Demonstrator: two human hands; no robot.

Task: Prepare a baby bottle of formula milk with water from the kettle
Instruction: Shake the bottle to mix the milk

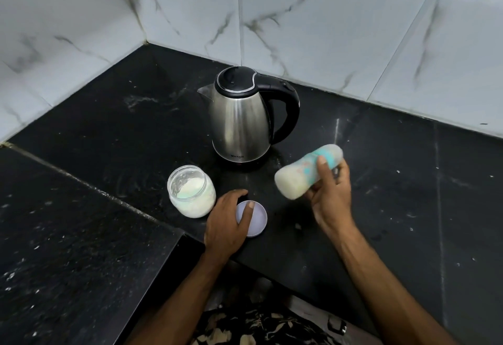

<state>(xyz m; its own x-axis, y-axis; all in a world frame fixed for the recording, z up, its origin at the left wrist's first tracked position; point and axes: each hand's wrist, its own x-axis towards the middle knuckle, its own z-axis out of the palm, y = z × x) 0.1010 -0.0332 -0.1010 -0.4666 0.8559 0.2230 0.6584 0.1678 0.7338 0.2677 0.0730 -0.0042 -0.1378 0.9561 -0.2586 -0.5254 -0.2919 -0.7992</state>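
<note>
Nearest the camera: patterned dark-and-cream clothing [261,328] at bottom centre, with two bare forearms reaching forward over the edge of the black stone counter [95,236].

Landmark: kettle [239,116], stainless body, black lid and black handle, standing upright on the counter near the tiled wall corner. Spout points left, handle to the right.

White marbled wall tiles [313,18] run behind the kettle on two sides.

Jar [190,191], clear, uncapped, upright, in front of and left of the kettle; holds pale powder, with powder clinging to the inner wall.

Baby bottle [307,172], to the right of and in front of the kettle, lifted off the counter. Long axis roughly horizontal, tilted: one end lies lower and nearer the jar side, the other higher and to the right. Contents are milky, pale cream. Teal and pink print on the body. Outline is blurred; which end carries the teat cannot be told.

Right hand [330,195]: fingers wrapped around the bottle's mid-section, thumb across the printed band.

Left hand [230,222]: palm down, fingers spread and loosely bent over the lid, fingertips touching it; a firm hold cannot be confirmed.

Lid [255,219], round, pale lilac, lies flat on the counter in front of the kettle, just right of the jar.
</note>
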